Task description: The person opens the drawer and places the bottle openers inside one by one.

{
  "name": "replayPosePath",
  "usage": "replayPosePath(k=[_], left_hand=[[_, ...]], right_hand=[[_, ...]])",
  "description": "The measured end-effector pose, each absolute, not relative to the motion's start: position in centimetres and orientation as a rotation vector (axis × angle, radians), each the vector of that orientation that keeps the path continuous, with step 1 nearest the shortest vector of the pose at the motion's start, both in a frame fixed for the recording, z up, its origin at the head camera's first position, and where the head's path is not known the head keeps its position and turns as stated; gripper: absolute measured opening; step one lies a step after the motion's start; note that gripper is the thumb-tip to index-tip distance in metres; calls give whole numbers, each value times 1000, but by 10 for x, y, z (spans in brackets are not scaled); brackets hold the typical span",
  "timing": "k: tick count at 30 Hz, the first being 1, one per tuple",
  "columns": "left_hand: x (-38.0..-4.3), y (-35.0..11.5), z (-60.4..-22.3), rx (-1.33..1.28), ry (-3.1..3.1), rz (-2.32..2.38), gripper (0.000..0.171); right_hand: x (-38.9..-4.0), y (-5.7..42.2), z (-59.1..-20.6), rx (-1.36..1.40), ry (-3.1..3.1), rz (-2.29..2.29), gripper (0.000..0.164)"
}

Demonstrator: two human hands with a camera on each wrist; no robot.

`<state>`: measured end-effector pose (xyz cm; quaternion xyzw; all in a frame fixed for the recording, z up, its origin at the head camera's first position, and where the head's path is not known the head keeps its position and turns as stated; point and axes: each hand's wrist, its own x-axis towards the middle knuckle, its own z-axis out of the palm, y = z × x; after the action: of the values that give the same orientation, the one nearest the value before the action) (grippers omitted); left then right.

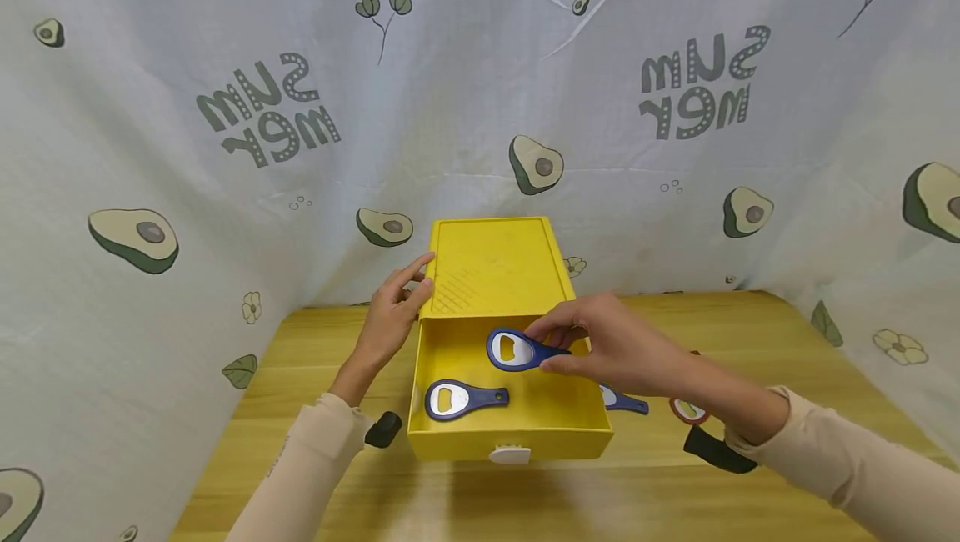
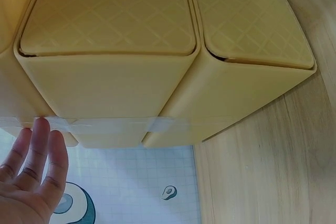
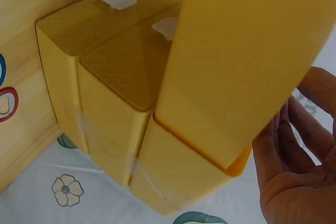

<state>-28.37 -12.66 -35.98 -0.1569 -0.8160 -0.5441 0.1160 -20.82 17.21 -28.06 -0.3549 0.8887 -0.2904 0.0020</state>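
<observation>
A yellow drawer cabinet (image 1: 495,267) stands on the table with its top drawer (image 1: 510,444) pulled out. My left hand (image 1: 390,313) touches the cabinet's left side near the top; in the left wrist view its fingers (image 2: 41,142) are fairly straight against the stacked units. My right hand (image 1: 611,342) pinches a blue bottle opener (image 1: 517,350) by its handle, over the open drawer. A second blue bottle opener (image 1: 457,399) lies on the drawer floor at the left. In the right wrist view the drawer's side hides what my right hand (image 3: 299,161) holds.
Right of the drawer, another blue bottle opener (image 1: 630,403) and a red-rimmed one (image 1: 688,411) lie on the wooden table (image 1: 315,459), partly covered by the drawer and my right arm. Lower drawers (image 3: 113,72) sit beneath. A patterned curtain (image 1: 465,92) hangs behind.
</observation>
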Motion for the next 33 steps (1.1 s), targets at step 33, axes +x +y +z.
replayPosePath(k=[33], left_hand=[[-275,-123,-348,-433,-2422,-1615,46]], right_hand=[[-200,165,-298,-1162,3033,-717,25]])
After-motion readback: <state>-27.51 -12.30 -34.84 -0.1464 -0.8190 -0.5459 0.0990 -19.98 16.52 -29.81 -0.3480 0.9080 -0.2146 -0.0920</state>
